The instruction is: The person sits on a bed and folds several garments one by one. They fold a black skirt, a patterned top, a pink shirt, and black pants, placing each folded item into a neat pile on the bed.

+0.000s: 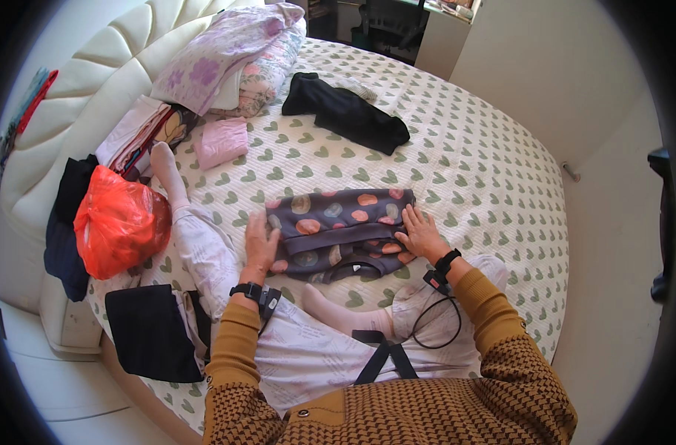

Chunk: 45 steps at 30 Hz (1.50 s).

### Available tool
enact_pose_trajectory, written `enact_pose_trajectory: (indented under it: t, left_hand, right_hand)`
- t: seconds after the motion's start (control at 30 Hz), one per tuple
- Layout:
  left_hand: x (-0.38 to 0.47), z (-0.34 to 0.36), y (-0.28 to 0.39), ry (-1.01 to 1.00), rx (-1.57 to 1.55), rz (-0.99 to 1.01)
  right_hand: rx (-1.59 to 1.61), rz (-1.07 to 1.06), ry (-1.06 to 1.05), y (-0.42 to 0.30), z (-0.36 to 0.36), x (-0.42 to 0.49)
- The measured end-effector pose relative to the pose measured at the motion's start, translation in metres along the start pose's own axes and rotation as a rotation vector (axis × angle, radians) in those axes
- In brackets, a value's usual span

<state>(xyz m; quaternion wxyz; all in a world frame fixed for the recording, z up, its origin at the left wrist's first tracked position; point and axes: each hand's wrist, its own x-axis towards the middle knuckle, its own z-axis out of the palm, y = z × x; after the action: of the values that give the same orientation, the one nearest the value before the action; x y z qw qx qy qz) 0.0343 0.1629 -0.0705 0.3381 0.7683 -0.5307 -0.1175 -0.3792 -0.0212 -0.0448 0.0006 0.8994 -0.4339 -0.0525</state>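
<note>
A dark sweatshirt (341, 231) with a print of orange, pink and grey spots lies on the bed before me. Its lower part is folded up over the rest, with the hem band across the middle and the round neckline nearest me. At the left edge of the cloth rests my left hand (261, 242), fingers pointing away from me. My right hand (421, 231) lies on the right edge, its fingers spread on the fabric. Neither hand visibly grips the cloth. Black straps with small devices circle both wrists.
My socked foot (329, 311) lies just below the neckline. Black clothing (346, 114) and a folded pink cloth (222, 142) lie farther off. Leftward are a red plastic bag (121, 222), folded black garments (152, 334) and a fabric stack (135, 130). Pillows (221, 61) lean by the headboard (93, 78).
</note>
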Motion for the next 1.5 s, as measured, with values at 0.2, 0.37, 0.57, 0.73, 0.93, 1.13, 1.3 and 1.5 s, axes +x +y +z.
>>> enact_pose_trajectory:
  t: [0.2,0.37,0.57,0.73,0.93,1.13,1.3,1.5]
  left_hand:
    - [0.003,-0.002,0.012,-0.032,-0.052,-0.329]
    - [0.010,0.016,0.007,-0.075,-0.169,-0.388]
    - [0.016,0.028,-0.010,-0.066,-0.538,-0.442]
    - [0.020,0.017,0.001,-0.180,-0.995,-0.476]
    - [0.025,0.001,0.021,-0.265,-1.310,-0.429]
    - [0.023,-0.001,0.023,-0.291,-1.390,-0.360]
    - [0.016,0.000,0.027,-0.278,-1.422,-0.290]
    - [0.003,-0.011,0.045,-0.231,-1.326,-0.346]
  right_hand:
    - [0.487,0.061,-0.412,-0.021,-0.075,0.036]
    - [1.780,0.163,-0.162,-0.099,-0.067,0.069]
    - [1.725,0.540,0.075,-0.180,-0.018,0.107]
    - [1.893,0.271,0.041,-0.179,0.015,0.131]
    - [1.788,0.411,-0.102,-0.159,0.026,0.139]
    - [2.153,0.247,-0.096,-0.145,0.046,0.105]
    - [2.115,0.098,0.024,-0.157,0.038,0.040]
    - [2.036,0.201,-0.194,-0.174,-0.007,-0.010]
